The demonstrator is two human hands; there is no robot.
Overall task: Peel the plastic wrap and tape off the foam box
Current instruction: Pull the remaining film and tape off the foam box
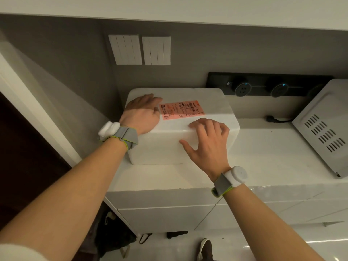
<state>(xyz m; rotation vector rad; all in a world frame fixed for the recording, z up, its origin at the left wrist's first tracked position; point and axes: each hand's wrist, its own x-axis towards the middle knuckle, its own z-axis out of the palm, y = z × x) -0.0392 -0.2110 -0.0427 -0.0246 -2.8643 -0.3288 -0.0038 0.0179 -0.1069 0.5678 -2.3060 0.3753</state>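
A white foam box (216,102) stands on the white counter (263,157), near the left wall. A pink shipping label (181,110) is stuck on its lid. Its surface looks glossy, as if wrapped in clear film, but I cannot make out tape edges. My left hand (141,113) lies flat on the lid's left part, fingers beside the label. My right hand (207,144) rests over the box's front top edge, fingertips curled on the lid and thumb spread against the front face. Neither hand holds anything.
A grey microwave (323,129) stands at the right of the counter. A black socket strip (263,85) runs along the wall behind, with a black plug (273,119) lying below it. White wall switches (139,49) hang above the box. Shoes and a dark bag lie on the floor.
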